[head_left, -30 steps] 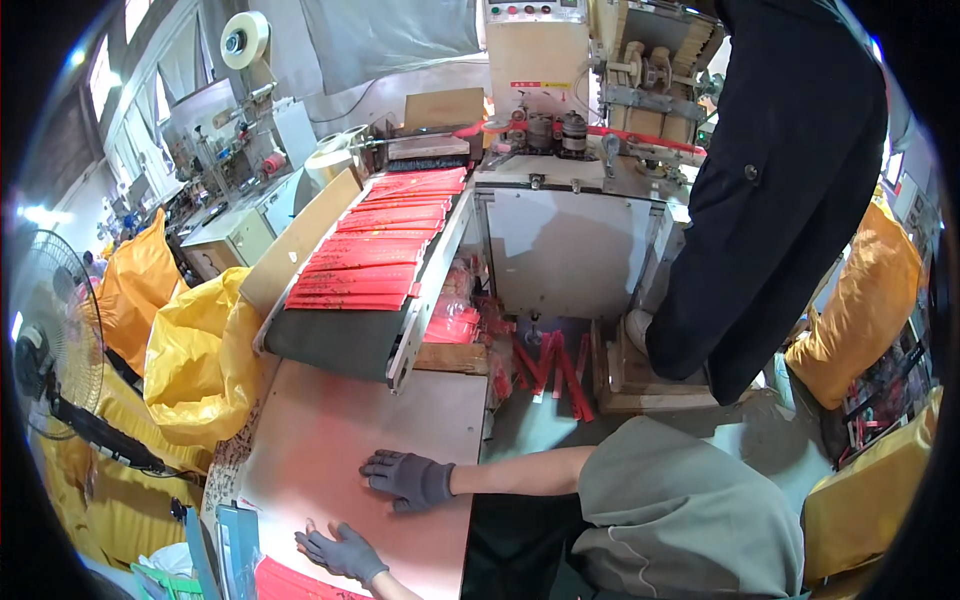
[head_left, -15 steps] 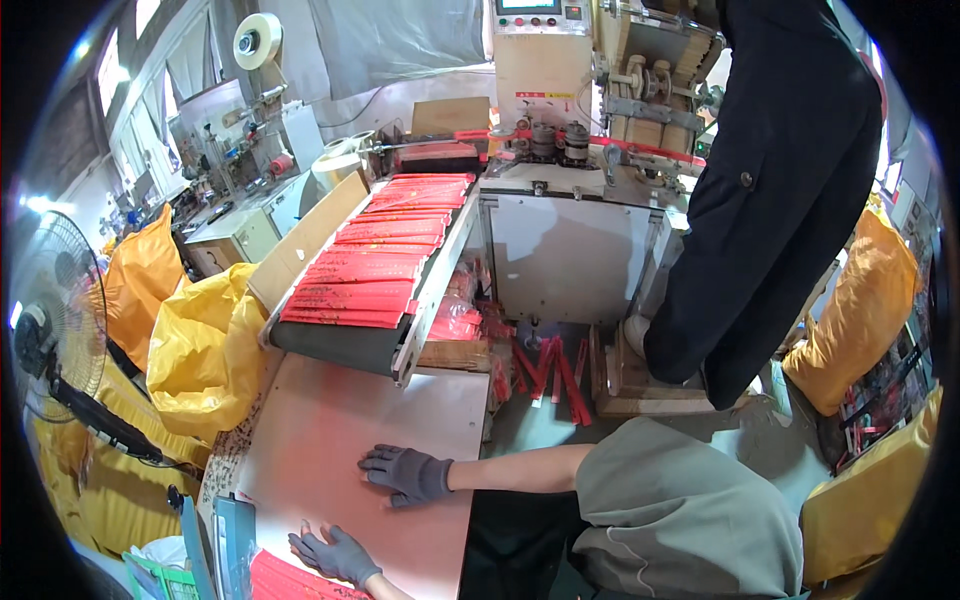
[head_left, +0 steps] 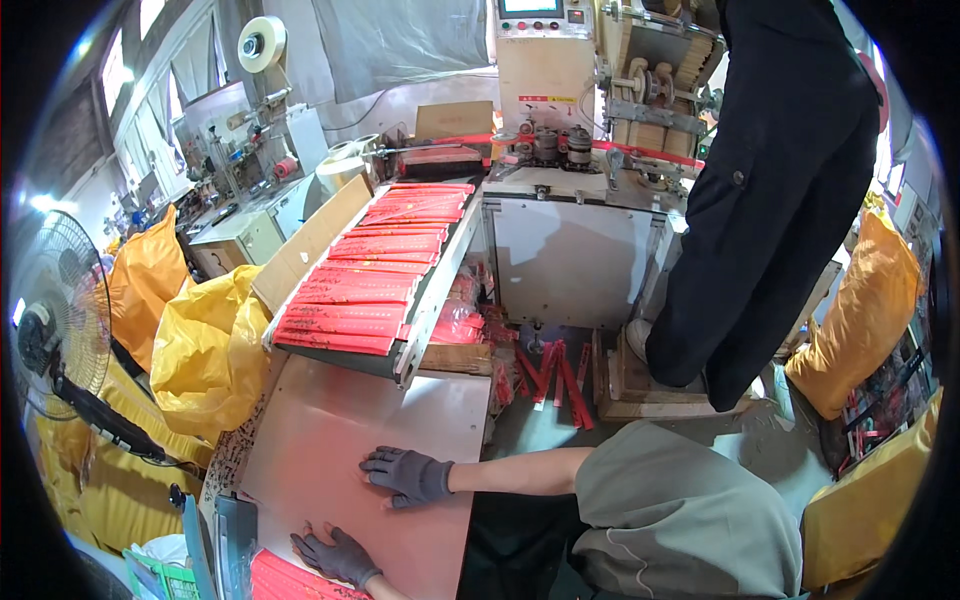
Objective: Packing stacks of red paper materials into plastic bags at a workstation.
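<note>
Both of my hands wear grey fingerless gloves and rest flat on the pale tabletop [head_left: 300,430]. My right hand [head_left: 408,477] lies toward the middle of the table, fingers stretched out, holding nothing. Lower down, my left hand [head_left: 337,556] is spread open beside a stack of red packets [head_left: 290,578] at the near edge. Beyond my hands slopes a conveyor belt [head_left: 330,356] covered with overlapping long red paper packets [head_left: 350,290]. The lowest of these packets lie close to the belt's near end.
A person in dark trousers [head_left: 770,210] stands on a wooden platform [head_left: 650,400] by the machine [head_left: 565,260]. Loose red strips [head_left: 560,380] lie on the floor. Yellow sacks [head_left: 210,350] and a fan [head_left: 60,320] are at the left. A blue-grey box [head_left: 235,540] stands beside my left hand.
The red packets on the belt have moved down toward its near end, covering more of the dark belt there. My hands have hardly moved.
</note>
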Demonstrator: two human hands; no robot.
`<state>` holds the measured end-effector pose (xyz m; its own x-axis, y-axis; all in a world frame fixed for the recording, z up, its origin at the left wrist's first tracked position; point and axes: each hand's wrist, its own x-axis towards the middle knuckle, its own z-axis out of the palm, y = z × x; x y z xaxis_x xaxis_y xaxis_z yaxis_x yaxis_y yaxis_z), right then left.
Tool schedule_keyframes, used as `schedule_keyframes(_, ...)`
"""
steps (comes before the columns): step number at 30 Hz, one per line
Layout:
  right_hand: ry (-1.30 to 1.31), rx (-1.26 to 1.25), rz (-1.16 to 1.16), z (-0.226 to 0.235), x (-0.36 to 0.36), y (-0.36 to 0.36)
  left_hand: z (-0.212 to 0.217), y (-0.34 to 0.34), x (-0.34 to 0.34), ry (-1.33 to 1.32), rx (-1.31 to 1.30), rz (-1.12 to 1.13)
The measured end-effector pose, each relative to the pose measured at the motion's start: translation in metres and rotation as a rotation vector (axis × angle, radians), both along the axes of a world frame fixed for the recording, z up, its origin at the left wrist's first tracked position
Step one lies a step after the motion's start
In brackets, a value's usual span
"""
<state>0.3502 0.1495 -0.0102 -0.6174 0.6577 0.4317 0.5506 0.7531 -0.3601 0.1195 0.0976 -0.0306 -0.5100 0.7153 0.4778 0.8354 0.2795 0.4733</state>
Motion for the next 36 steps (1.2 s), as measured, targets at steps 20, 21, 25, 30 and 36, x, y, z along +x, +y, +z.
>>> schedule_keyframes(20, 0.019, 0.041, -0.004, -0.006, -0.0034, 0.0015, -0.0041, 0.0014, -0.0006, 0.008, 0.035, -0.032)
schedule_keyframes(21, 0.005, 0.033, -0.002, -0.0058, -0.0037, 0.0013, -0.0043, 0.0013, -0.001, 0.008, 0.034, -0.031)
schedule_keyframes(25, 0.012, 0.005, -0.003, 0.0001, -0.0027, -0.002, -0.0011, 0.0014, -0.0002, 0.004, 0.049, -0.04)
schedule_keyframes(30, 0.028, 0.043, -0.015, -0.0016, -0.0019, 0.0002, -0.0011, 0.0032, 0.0014, -0.006, 0.081, -0.051)
schedule_keyframes(36, 0.016, 0.019, -0.005, -0.0005, -0.003, 0.0001, -0.0019, 0.0028, 0.0004, -0.01, 0.067, -0.042)
